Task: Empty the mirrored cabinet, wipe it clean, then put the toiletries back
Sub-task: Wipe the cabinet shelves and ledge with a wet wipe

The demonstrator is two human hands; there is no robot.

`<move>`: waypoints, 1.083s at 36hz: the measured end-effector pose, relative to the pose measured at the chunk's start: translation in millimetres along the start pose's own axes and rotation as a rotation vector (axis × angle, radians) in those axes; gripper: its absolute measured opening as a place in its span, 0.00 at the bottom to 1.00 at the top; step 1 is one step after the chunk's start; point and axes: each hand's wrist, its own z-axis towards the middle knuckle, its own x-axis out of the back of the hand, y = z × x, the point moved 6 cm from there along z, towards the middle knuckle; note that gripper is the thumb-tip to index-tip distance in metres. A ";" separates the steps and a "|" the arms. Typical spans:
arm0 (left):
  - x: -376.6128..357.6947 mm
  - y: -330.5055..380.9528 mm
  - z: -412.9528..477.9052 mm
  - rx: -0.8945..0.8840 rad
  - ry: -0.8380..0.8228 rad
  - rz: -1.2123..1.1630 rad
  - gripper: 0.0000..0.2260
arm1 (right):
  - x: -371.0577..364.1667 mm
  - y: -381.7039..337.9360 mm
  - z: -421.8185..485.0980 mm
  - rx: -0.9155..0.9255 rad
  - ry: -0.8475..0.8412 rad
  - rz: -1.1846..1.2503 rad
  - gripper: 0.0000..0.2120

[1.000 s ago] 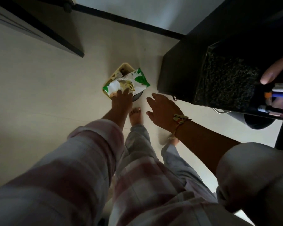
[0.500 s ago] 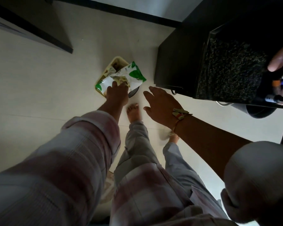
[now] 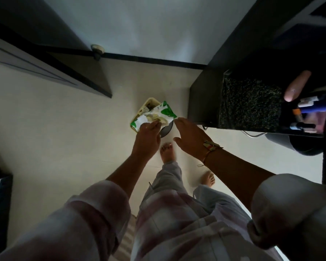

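- Grip of left hand (image 3: 147, 136) is on green-and-white wipes pack (image 3: 158, 114), fingers curled over its near end.
- Right hand (image 3: 191, 137) wide, fingers spread, holds nothing; fingertips just beside pack's right corner, contact unclear.
- Print on pack too blurred to read.
- Pack is above small yellow bin (image 3: 145, 107) on floor (image 3: 64, 138), left of dark speckled counter (image 3: 250, 104).
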 end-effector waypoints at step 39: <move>18.3 307.4 92.2 -0.240 -0.314 0.258 0.30 | 119.6 216.0 -95.2 -0.299 0.576 -0.164 0.17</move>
